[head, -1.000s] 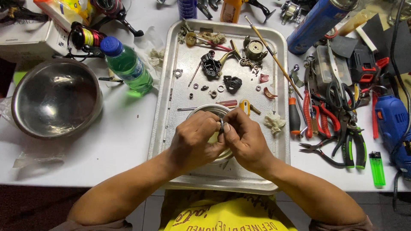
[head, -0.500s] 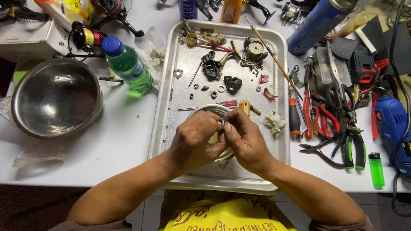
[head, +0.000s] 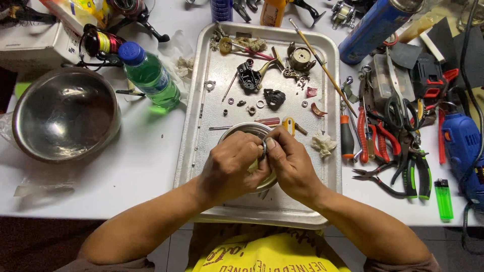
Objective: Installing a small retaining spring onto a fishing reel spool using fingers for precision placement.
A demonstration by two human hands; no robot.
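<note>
My left hand (head: 233,163) and my right hand (head: 290,161) meet over a small round metal bowl (head: 241,129) that stands on a metal tray (head: 201,146). Between the fingertips of both hands sits a small dark ring-shaped part (head: 263,147). The hands cover most of the bowl. Farther back on the tray lie small reel parts: a black housing (head: 249,79), a black piece (head: 275,97), washers and screws.
A large steel bowl (head: 65,115) and a green plastic bottle (head: 149,75) stand left of the tray. Right of it lie a screwdriver (head: 347,136), pliers (head: 403,166), scissors, a blue drill (head: 463,146) and a green lighter (head: 443,199). A blue can (head: 375,22) lies at the back.
</note>
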